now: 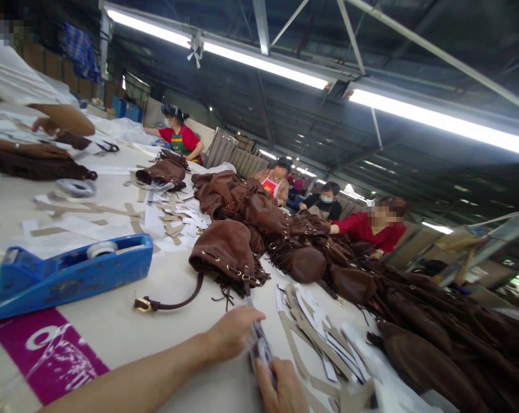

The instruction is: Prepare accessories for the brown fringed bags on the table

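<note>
A brown leather bag (223,246) with gold-coloured eyelets and fringe lies on the table just beyond my hands. One of its straps (169,304), ending in a gold buckle, curls out to the left. Another strap (259,338) runs down from the bag toward me and looks wrapped in clear or greyish film. My left hand (236,331) is closed around this wrapped strap near the bag. Lower down, my right hand (283,387) grips the same strap between thumb and fingers. The strap's far end is hidden by my right hand.
A blue tape dispenser (74,275) stands at left. Paper strips (315,327) lie right of my hands. Brown bags (259,209) are heaped along the table's middle and right. A co-worker's arms (48,126) reach in at far left; several people work beyond.
</note>
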A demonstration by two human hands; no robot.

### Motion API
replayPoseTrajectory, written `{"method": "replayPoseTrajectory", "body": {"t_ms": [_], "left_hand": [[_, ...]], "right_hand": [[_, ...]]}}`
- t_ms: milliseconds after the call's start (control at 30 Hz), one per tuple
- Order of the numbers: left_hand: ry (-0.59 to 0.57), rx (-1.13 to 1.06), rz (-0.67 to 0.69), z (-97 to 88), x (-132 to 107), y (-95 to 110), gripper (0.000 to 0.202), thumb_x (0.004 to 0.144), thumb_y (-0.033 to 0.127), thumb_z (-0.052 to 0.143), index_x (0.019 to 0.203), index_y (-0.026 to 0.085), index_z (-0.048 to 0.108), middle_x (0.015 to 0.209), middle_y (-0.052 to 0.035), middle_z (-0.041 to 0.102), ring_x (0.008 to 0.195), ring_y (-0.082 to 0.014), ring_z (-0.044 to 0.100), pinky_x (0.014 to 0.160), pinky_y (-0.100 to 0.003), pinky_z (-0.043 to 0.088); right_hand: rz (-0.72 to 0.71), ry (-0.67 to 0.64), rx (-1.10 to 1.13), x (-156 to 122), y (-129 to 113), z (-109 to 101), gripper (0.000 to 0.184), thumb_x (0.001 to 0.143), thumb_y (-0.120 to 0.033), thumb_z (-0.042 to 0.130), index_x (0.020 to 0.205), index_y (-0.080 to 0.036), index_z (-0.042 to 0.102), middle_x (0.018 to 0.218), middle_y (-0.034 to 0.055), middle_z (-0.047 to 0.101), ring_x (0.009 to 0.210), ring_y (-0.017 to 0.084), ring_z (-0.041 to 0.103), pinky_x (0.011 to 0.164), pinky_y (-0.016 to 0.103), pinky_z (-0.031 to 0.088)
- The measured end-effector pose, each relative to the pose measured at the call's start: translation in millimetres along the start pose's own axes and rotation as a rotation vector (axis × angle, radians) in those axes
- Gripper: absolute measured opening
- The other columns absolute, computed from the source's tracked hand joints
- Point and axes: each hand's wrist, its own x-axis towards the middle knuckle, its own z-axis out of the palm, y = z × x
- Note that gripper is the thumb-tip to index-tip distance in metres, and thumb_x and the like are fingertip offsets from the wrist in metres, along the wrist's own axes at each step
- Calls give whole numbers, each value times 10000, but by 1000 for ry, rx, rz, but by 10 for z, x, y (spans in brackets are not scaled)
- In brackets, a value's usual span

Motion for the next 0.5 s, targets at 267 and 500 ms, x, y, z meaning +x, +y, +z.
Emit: {"method": "replayPoseTrajectory", "body": {"t_ms": [267, 500], "left_hand": [[-12, -819, -787, 1, 44, 74, 59, 647, 153, 549, 702, 141, 565, 696, -59, 643, 606, -154, 623, 613, -285, 521], [16, -1159, -903, 287, 0, 157, 206, 624, 189, 702, 762, 111, 572, 641, -66, 646, 520, -171, 620, 491, -273, 510]], "right_hand": [[310, -260, 451, 166, -121, -305, 555, 768, -738, 468, 568, -221, 491, 570, -27, 445, 630, 180, 457, 599, 286, 347], [417, -297, 563, 50, -303, -477, 489, 738, -701, 571, 671, -219, 621, 641, 2, 598, 712, 223, 560, 635, 290, 433]]}}
